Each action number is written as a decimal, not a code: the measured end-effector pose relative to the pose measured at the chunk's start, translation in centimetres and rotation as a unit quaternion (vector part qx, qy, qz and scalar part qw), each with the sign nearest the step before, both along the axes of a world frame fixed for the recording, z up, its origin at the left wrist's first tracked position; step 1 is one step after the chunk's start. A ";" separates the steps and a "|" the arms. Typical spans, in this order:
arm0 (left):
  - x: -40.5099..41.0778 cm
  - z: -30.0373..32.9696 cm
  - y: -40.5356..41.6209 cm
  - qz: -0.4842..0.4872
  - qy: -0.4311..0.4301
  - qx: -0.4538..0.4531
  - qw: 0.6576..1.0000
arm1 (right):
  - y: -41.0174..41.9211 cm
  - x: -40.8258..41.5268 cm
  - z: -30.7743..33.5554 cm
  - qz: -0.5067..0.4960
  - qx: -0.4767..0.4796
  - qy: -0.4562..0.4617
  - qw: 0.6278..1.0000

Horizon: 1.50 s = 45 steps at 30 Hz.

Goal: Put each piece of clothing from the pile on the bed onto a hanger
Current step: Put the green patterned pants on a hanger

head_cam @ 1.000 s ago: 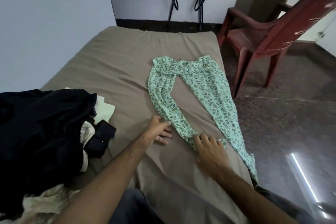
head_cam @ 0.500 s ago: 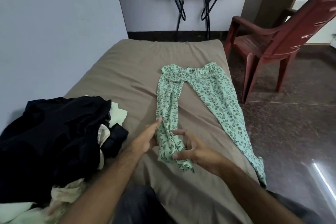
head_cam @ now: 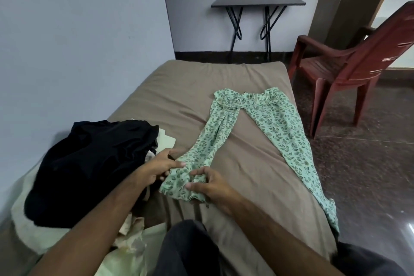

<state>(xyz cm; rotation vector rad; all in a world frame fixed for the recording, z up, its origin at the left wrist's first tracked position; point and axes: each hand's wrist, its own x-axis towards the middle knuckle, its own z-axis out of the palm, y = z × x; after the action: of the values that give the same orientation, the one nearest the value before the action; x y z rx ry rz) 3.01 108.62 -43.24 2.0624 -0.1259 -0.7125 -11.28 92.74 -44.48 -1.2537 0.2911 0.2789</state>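
The mint-green leaf-printed trousers (head_cam: 264, 123) lie along the right edge of the brown-sheeted bed (head_cam: 179, 87), their left leg now dragged toward the dark clothing pile (head_cam: 89, 163). Both hands, left (head_cam: 156, 169) and right (head_cam: 209, 185), pinch its bunched hem.

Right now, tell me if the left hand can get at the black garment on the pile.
Probably yes: the left hand pinches the green trousers right beside the black garment, nothing between; it must let go first.
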 end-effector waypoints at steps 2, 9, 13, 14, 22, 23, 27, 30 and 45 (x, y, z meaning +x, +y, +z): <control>-0.5 -1.3 1.1 -0.001 -0.047 0.014 0.999 | 1.0 0.1 -0.6 0.022 -0.051 0.015 0.998; -1.5 -5.3 4.4 -0.116 -0.187 0.109 0.970 | 0.8 -0.9 -3.1 0.058 -0.216 0.014 0.975; -1.9 -5.5 4.6 -0.085 -0.199 0.112 0.970 | 0.2 -1.2 -3.2 0.078 -0.224 0.021 0.971; -1.9 -5.7 4.7 -0.114 -0.185 0.141 0.966 | -0.2 -1.2 -3.2 0.104 -0.271 0.015 0.957; -1.0 -3.5 -1.2 -0.250 -0.372 0.327 0.832 | -11.5 -4.1 -3.0 0.111 -0.321 -0.014 0.940; -1.4 -3.1 -3.4 -0.252 -0.365 0.269 0.855 | -14.2 -5.1 -3.5 0.024 -0.388 -0.043 0.920; -4.7 -4.0 -14.0 -0.285 -0.238 0.083 0.925 | -23.3 -10.8 -7.1 -0.158 -0.613 0.043 0.773; -7.6 -7.0 -20.9 -0.339 -0.189 0.036 0.921 | -26.3 -13.7 -9.8 -0.072 -0.615 0.206 0.758; -10.0 -11.6 -25.9 -0.316 -0.237 0.036 0.918 | -29.9 -13.9 -9.7 -0.051 -0.649 0.087 0.754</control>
<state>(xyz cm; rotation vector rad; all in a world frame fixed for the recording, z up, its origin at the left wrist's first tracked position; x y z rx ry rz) -7.02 82.76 -54.85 2.2379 -1.0957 -0.5720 -25.19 62.82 -54.17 -2.5939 0.7916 0.0561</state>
